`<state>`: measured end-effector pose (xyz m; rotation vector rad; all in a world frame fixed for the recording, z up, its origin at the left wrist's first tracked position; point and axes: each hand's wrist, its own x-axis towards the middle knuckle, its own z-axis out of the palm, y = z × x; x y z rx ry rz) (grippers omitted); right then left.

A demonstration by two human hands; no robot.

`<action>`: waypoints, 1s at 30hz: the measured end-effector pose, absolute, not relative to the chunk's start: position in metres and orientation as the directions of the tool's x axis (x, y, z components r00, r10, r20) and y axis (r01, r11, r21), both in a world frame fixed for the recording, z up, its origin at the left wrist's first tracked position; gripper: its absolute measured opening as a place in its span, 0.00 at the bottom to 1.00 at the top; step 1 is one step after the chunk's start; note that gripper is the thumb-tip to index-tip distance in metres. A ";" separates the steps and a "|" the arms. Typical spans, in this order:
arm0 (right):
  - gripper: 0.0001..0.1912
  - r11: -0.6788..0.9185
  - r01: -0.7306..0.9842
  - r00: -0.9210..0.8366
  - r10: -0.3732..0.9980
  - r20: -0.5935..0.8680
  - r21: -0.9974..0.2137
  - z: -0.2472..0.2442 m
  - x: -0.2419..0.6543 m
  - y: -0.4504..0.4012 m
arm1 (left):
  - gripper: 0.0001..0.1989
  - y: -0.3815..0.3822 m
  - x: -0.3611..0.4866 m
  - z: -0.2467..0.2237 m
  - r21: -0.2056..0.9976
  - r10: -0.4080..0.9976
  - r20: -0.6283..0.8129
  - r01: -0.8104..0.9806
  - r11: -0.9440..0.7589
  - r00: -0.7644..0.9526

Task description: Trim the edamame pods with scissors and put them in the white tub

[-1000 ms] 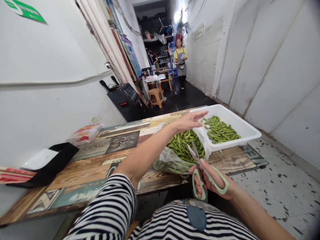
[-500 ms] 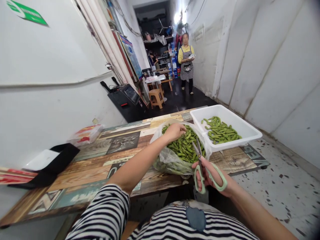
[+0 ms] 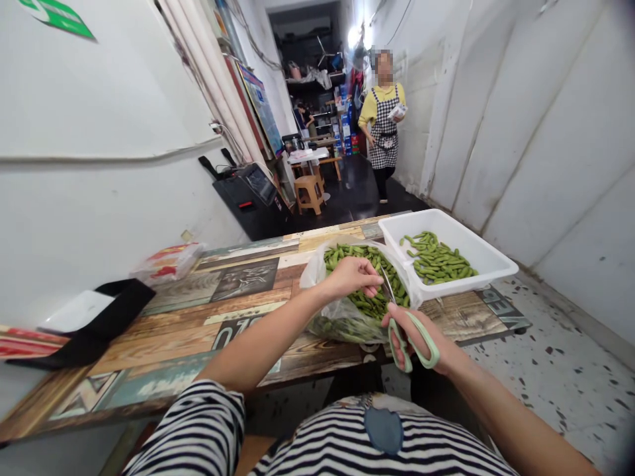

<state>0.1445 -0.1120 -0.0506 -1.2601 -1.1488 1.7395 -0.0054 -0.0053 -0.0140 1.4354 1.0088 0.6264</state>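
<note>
Two batches of pods: one heap in the bag (image 3: pixel 340 309) under the left hand (image 3: pixel 354 274), another loose in the tray (image 3: pixel 476 248) beyond the right hand (image 3: pixel 421 340). Right hand is wrapped round the scissors (image 3: pixel 389 292), fingers in the loops. Left hand's fingers are bent in at the blades (can't tell if they pinch a pod). Judging by the piles, the tray pods are probably done and the bag pods left; looks like plenty to go, tray only part covered. Count: one bag, one tray, one pair of scissors, pods too many to count.
</note>
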 end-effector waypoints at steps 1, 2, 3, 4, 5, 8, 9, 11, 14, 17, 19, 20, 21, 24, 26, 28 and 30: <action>0.24 -0.382 -0.016 -0.270 0.892 -0.363 -0.924 -0.050 0.144 -0.112 | 0.12 -0.005 -0.006 -0.016 0.971 0.856 -0.199 0.212 0.108 0.477; 0.24 -0.397 -0.005 -0.250 0.889 -0.384 -0.918 -0.050 0.143 -0.112 | 0.12 -0.004 -0.007 -0.017 0.968 0.854 -0.221 0.213 0.134 0.471; 0.24 -0.410 -0.002 -0.236 0.886 -0.398 -0.912 -0.050 0.143 -0.112 | 0.12 -0.003 -0.008 -0.017 0.962 0.852 -0.249 0.215 0.165 0.461; 0.23 -0.419 -0.011 -0.228 0.885 -0.406 -0.908 -0.049 0.144 -0.112 | 0.12 -0.002 -0.009 -0.017 0.957 0.852 -0.276 0.211 0.200 0.445; 0.24 -0.422 -0.031 -0.230 0.885 -0.405 -0.906 -0.049 0.145 -0.112 | 0.12 -0.001 -0.010 -0.017 0.952 0.855 -0.298 0.196 0.235 0.425; 0.24 -0.443 -0.136 -0.288 0.873 -0.393 -0.886 -0.046 0.148 -0.114 | 0.12 0.002 -0.012 -0.014 0.940 0.855 -0.338 0.094 0.328 0.393; 0.24 -0.464 -0.169 -0.322 0.860 -0.397 -0.869 -0.045 0.150 -0.114 | 0.11 0.002 -0.011 -0.014 0.935 0.850 -0.344 0.065 0.348 0.399; 0.24 -0.492 -0.205 -0.385 0.835 -0.392 -0.846 -0.045 0.151 -0.115 | 0.10 0.002 -0.009 -0.013 0.944 0.860 -0.324 0.070 0.324 0.394; 0.24 -0.457 -0.206 -0.403 0.846 -0.350 -0.865 -0.050 0.152 -0.115 | 0.08 0.001 -0.005 -0.014 0.974 0.925 -0.211 0.150 0.171 0.315; 0.24 -0.425 -0.188 -0.370 0.866 -0.337 -0.886 -0.054 0.151 -0.115 | 0.07 0.001 -0.002 -0.013 0.976 0.927 -0.213 0.111 0.188 0.309; 0.24 -0.417 -0.177 -0.359 0.871 -0.335 -0.892 -0.055 0.150 -0.115 | 0.07 0.000 -0.001 -0.012 0.961 0.899 -0.268 0.036 0.273 0.346; 0.24 -0.411 -0.171 -0.356 0.873 -0.333 -0.895 -0.054 0.149 -0.115 | 0.07 -0.001 -0.001 -0.011 0.953 0.889 -0.285 0.006 0.303 0.358; 0.24 -0.403 -0.163 -0.353 0.876 -0.328 -0.901 -0.054 0.149 -0.115 | 0.07 -0.002 0.000 -0.011 0.947 0.884 -0.295 -0.016 0.322 0.363; 0.26 -0.374 -0.124 -0.325 0.890 -0.319 -0.919 -0.051 0.147 -0.115 | 0.09 -0.006 0.002 -0.011 0.937 0.882 -0.313 -0.039 0.348 0.353; 0.26 -0.367 -0.102 -0.300 0.898 -0.323 -0.925 -0.049 0.145 -0.116 | 0.10 -0.009 0.003 -0.012 0.931 0.874 -0.329 -0.034 0.365 0.357; 0.25 -0.368 -0.087 -0.286 0.899 -0.330 -0.926 -0.048 0.145 -0.115 | 0.10 -0.013 0.004 -0.015 0.920 0.860 -0.356 -0.022 0.390 0.367; 0.25 -0.387 -0.074 -0.271 0.895 -0.355 -0.919 -0.048 0.145 -0.115 | 0.09 -0.015 0.004 -0.017 0.911 0.844 -0.381 -0.003 0.412 0.378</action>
